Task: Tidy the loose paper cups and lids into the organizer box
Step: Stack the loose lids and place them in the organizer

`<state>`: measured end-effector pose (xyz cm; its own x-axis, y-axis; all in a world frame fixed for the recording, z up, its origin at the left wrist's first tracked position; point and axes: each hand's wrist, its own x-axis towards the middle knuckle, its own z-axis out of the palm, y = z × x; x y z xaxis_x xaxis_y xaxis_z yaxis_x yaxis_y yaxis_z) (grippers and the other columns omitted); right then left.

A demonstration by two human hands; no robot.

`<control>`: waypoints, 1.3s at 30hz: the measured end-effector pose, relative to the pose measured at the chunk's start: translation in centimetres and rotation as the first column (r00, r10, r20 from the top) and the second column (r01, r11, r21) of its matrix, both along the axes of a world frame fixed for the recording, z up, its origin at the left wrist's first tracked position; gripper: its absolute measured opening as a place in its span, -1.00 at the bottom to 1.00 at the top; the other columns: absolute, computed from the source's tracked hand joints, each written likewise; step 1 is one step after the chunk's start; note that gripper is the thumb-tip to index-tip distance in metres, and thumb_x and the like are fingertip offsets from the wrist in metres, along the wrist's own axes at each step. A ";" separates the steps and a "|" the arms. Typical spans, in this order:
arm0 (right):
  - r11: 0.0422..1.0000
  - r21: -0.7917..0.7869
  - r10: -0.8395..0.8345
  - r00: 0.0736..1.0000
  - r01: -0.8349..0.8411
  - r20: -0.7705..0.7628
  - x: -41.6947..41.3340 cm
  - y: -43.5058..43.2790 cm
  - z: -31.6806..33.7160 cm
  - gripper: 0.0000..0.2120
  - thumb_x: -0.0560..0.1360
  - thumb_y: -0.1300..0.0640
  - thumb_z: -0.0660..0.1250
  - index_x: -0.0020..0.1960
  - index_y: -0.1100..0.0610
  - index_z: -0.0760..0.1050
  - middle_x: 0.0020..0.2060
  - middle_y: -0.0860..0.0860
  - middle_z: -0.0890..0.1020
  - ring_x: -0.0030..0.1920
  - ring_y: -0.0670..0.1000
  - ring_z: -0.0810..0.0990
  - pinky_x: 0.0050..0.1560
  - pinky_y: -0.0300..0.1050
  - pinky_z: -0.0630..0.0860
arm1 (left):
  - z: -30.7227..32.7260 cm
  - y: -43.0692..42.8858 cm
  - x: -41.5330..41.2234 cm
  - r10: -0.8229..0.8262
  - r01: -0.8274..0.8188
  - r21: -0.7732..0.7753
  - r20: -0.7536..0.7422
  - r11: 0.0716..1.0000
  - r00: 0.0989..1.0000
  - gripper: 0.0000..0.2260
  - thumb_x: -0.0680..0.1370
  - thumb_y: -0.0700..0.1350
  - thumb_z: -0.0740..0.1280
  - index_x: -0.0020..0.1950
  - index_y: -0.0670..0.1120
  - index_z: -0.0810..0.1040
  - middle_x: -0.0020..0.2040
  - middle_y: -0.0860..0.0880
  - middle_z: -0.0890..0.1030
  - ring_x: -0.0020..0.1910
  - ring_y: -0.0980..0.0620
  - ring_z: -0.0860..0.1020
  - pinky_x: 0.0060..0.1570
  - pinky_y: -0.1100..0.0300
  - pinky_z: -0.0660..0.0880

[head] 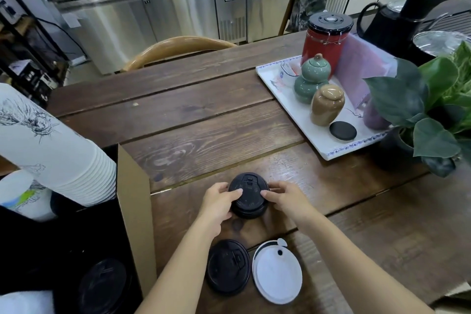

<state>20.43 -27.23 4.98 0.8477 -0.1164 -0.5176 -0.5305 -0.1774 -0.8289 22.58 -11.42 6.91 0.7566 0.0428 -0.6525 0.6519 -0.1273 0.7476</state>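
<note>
A small stack of black lids [249,196] rests on the wooden table in front of me. My left hand [219,202] grips its left side and my right hand [285,199] grips its right side. Closer to me lie a single black lid [227,266] and a white lid [277,273], side by side. The cardboard organizer box [135,206] stands at my left. A tall stack of white printed paper cups [51,150] leans in it, and another black lid [102,285] lies in its near compartment.
A white tray [300,122] at the right holds a red canister [325,41], a green jar [312,79], a tan jar [327,104] and a black coaster [342,131]. A leafy plant [428,107] stands at the right edge. A wooden chair back [178,48] is beyond the table.
</note>
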 end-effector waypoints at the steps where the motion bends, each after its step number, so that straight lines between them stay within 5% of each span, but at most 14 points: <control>1: 1.000 0.027 0.003 1.000 -0.002 -0.017 0.0 0.0 0.0 -0.65 0.50 0.14 0.35 0.27 0.17 0.46 0.18 0.11 0.58 0.20 0.06 0.53 0.18 -0.10 0.45 | 0.0 -0.2 0.0 -0.020 0.020 -0.013 -0.002 1.000 1.000 -0.65 0.52 -0.20 0.35 0.29 -0.12 0.43 0.19 -0.06 0.52 0.01 0.03 0.49 -0.02 0.06 0.49; 4: 0.997 0.070 0.035 0.999 -0.034 -0.021 -0.1 0.4 0.2 -0.65 0.51 0.16 0.32 0.29 0.15 0.44 0.14 0.02 0.57 0.17 0.01 0.52 -0.03 -0.29 0.44 | 0.0 -0.8 0.0 -0.056 0.056 0.010 0.012 0.998 0.998 -0.71 0.52 -0.18 0.34 0.24 -0.11 0.46 0.10 -0.05 0.54 -0.02 0.01 0.49 -0.14 0.14 0.46; 7: 0.992 0.127 0.011 1.000 -0.010 -0.005 -0.4 0.9 0.0 -0.58 0.47 0.17 0.37 0.31 0.11 0.39 0.12 0.01 0.54 0.09 -0.03 0.50 -0.10 -0.35 0.41 | 0.3 -1.0 0.4 -0.031 0.030 -0.028 -0.037 0.999 0.999 -0.70 0.51 -0.19 0.36 0.23 -0.13 0.45 0.06 -0.07 0.53 0.01 -0.03 0.47 -0.02 0.05 0.44; 11: 0.979 0.199 -0.045 0.999 0.040 0.021 0.0 1.8 0.1 -0.53 0.41 0.24 0.42 0.29 0.12 0.42 0.20 0.09 0.56 0.21 0.08 0.52 0.26 0.04 0.48 | 1.1 -0.1 0.6 0.056 -0.105 -0.210 -0.225 0.972 0.973 -0.77 0.44 -0.24 0.43 0.07 -0.17 0.51 0.10 -0.13 0.48 0.10 -0.12 0.43 0.21 -0.18 0.42; 13: 0.977 0.210 -0.041 0.998 0.030 0.046 0.2 2.0 0.6 -0.51 0.38 0.22 0.45 0.28 0.13 0.43 0.18 0.09 0.57 0.19 0.11 0.55 0.27 0.12 0.49 | 1.3 0.6 0.5 0.060 -0.119 -0.241 -0.239 0.963 0.969 -0.81 0.41 -0.23 0.46 -0.03 -0.13 0.53 0.13 -0.14 0.50 0.17 -0.12 0.43 0.20 -0.21 0.43; 24: 0.901 0.433 0.026 1.000 -0.023 0.000 -2.3 3.2 3.0 -0.53 0.40 0.18 0.45 0.25 0.09 0.36 0.07 0.04 0.58 0.02 0.07 0.63 -0.08 0.00 0.59 | 3.5 3.9 -1.4 -0.096 0.091 -0.139 -0.033 0.986 0.995 -0.64 0.39 -0.01 0.48 0.15 -0.04 0.57 0.14 -0.03 0.63 0.15 0.00 0.54 -0.12 0.10 0.45; 29: 0.710 0.691 -0.100 0.991 0.136 -0.093 -3.6 2.7 3.4 -0.57 0.32 0.14 0.41 0.18 0.10 0.46 -0.02 0.05 0.59 -0.08 0.04 0.57 -0.17 -0.04 0.55 | 4.0 5.4 -3.9 -0.024 0.058 -0.311 0.110 0.949 0.994 -0.76 0.49 0.05 0.35 0.12 0.02 0.53 0.15 -0.01 0.60 0.21 0.00 0.51 0.21 0.01 0.43; 31: 0.647 0.741 -0.132 0.984 0.178 -0.121 -4.2 2.4 3.6 -0.68 0.32 0.15 0.42 0.07 0.11 0.52 -0.08 0.06 0.61 -0.09 0.06 0.58 -0.08 0.00 0.54 | 3.4 6.7 -5.3 -0.102 0.141 -0.202 0.193 0.969 0.976 -0.64 0.47 -0.09 0.40 0.24 0.01 0.44 0.28 -0.03 0.51 0.32 -0.02 0.43 0.32 0.01 0.35; 32: 0.644 0.744 -0.138 0.983 0.180 -0.119 -4.5 2.3 3.6 -0.71 0.33 0.16 0.40 0.04 0.12 0.53 -0.09 0.07 0.63 -0.08 0.08 0.58 -0.04 0.02 0.53 | 2.8 7.2 -6.0 -0.291 0.305 -0.030 0.223 0.952 0.930 -0.46 0.43 -0.15 0.45 0.36 0.01 0.34 0.39 -0.04 0.41 0.40 -0.03 0.35 0.37 0.03 0.29; 34: 0.648 0.740 -0.152 0.983 0.181 -0.108 -5.0 2.1 3.6 -0.73 0.33 0.15 0.36 0.03 0.13 0.54 -0.11 0.08 0.65 -0.06 0.10 0.60 0.06 0.07 0.52 | 1.3 7.5 -7.5 -0.745 0.681 0.358 0.064 0.638 0.664 -0.13 0.35 -0.14 0.52 0.51 0.06 0.07 0.56 -0.01 0.07 0.52 -0.03 0.07 0.46 -0.01 0.10; 36: 0.638 0.747 -0.170 0.980 0.187 -0.100 -5.4 2.1 3.6 -0.73 0.34 0.18 0.39 0.04 0.13 0.55 -0.09 0.09 0.66 -0.03 0.11 0.61 0.10 0.11 0.52 | 0.0 7.0 -8.8 -0.901 0.802 0.507 -0.104 0.316 0.421 0.00 0.32 -0.09 0.53 0.52 0.13 -0.10 0.58 0.03 -0.16 0.55 -0.04 -0.16 0.48 -0.07 -0.09; 39: 0.613 0.760 -0.203 0.973 0.217 -0.113 -5.9 2.1 3.3 -0.67 0.32 0.14 0.38 0.08 0.14 0.54 0.02 0.13 0.62 0.06 0.15 0.59 0.05 0.11 0.59 | -1.7 6.0 -9.8 -0.945 0.764 0.616 -0.094 0.192 0.313 -0.06 0.35 -0.14 0.48 0.51 0.17 -0.08 0.57 0.04 -0.18 0.54 -0.07 -0.21 0.48 -0.07 -0.15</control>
<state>14.49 -25.13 8.27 0.8433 0.1517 -0.5156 -0.4837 0.6323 -0.6051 12.81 -5.38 5.25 0.6379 -0.5341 -0.5548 -0.3152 -0.8384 0.4447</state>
